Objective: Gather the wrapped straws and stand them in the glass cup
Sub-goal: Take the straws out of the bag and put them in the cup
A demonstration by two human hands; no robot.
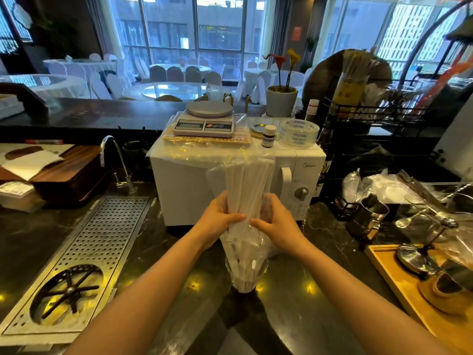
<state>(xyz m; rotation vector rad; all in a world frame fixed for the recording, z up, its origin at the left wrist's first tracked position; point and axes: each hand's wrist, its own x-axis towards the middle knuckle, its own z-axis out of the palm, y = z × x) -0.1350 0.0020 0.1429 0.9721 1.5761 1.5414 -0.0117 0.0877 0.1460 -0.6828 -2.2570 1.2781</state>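
Observation:
A bundle of white wrapped straws (pixel 245 185) stands upright with its lower ends inside a clear glass cup (pixel 245 278) on the dark counter in front of me. The straws fan out toward the top. My left hand (pixel 220 219) grips the bundle from the left at mid-height, and my right hand (pixel 273 221) closes on it from the right. Thin clear plastic film (pixel 263 242) hangs around the straws between my hands and the cup rim.
A white microwave (pixel 294 180) stands right behind the cup, carrying a scale (pixel 204 121), a tape roll (pixel 298 134) and a small bottle (pixel 268 135). A perforated metal drain tray (pixel 84 254) and faucet (pixel 112 160) lie left. A wooden tray (pixel 399 285), metal cup (pixel 368 216) and plastic bags crowd the right.

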